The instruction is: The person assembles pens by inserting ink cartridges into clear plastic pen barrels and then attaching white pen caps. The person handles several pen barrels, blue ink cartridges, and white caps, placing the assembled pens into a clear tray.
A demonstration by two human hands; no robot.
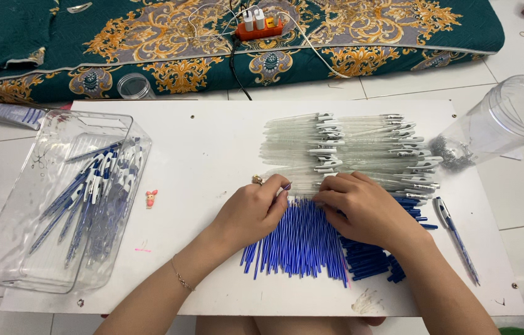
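The left hand (254, 208) is lying palm down on a white board (212, 149), with its fingers bent and pointing toward 2 o'clock. Its fingertips are touching the top of a row of thin blue ink tubes (299, 242). The right hand (361, 208) is lying just beside it at 3 o'clock, with its fingers curled and pointing toward 9 o'clock. They are pressing on the tops of the same blue tubes. I cannot tell if either hand is pinching a tube, because the fingers are hiding that spot.

The blue tubes are lying side by side, spreading toward 6 o'clock from the hands. At 4 o'clock from the right hand, a heap of short blue pen parts (370, 260) is lying next to the tubes. At 12 o'clock from the hands, a big stack of clear pen shells (349, 146) is lying flat, with white clips on them. One finished blue pen (457, 239) is lying alone at 3 o'clock, near the board's edge.

At 9 o'clock, well apart from the hands, a clear plastic box (20, 248) is holding many finished pens (91, 198). A tiny pink toy (151, 198) is lying between the box and the left hand. At 2 o'clock, a clear jar (504, 121) is lying on its side with small dark springs (451, 154) at its bottom. At 12 o'clock, far back, an orange plug strip (259, 28) is sitting on a green and gold mat (150, 43).
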